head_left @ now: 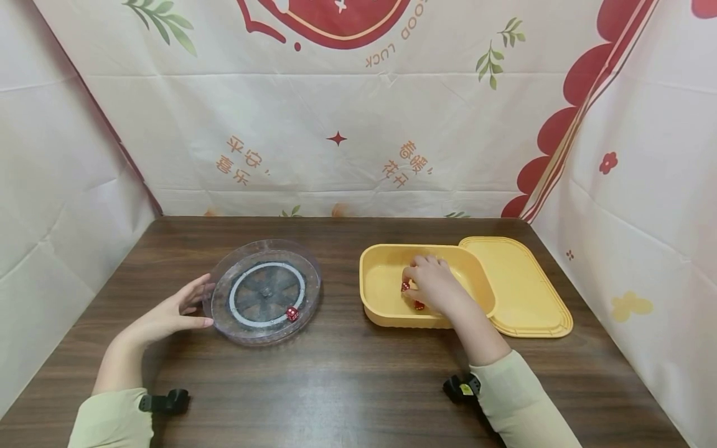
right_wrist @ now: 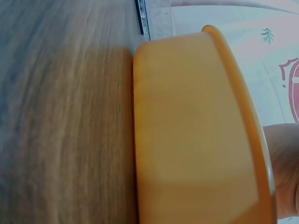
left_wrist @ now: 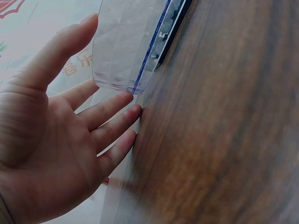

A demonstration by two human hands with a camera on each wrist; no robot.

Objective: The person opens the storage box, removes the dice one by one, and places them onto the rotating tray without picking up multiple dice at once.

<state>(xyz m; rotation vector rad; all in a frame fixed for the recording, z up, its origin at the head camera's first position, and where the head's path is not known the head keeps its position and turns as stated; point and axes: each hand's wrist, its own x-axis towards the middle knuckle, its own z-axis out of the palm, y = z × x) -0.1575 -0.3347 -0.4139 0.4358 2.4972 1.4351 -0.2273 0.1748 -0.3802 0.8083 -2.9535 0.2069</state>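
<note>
A clear round tray [head_left: 220,314] with a white ring inside lies at the left, and one red die [head_left: 292,313] sits on its ring. My left hand [head_left: 173,311] is at the tray's left side, fingers spread and thumb apart, fingertips right at the clear wall [left_wrist: 124,46]. My right hand [head_left: 437,283] reaches down into a yellow box [head_left: 372,274], pinching a red die [head_left: 406,287] between thumb and fingers. Another red die [head_left: 419,305] shows below the thumb on the box floor. In the right wrist view the box wall [right_wrist: 196,126] hides the fingers.
A yellow lid [head_left: 523,286] lies flat on the brown table [head_left: 336,379], right of the box and touching its side. Behind the table hangs a printed white cloth [head_left: 297,112], with white sheets at both sides.
</note>
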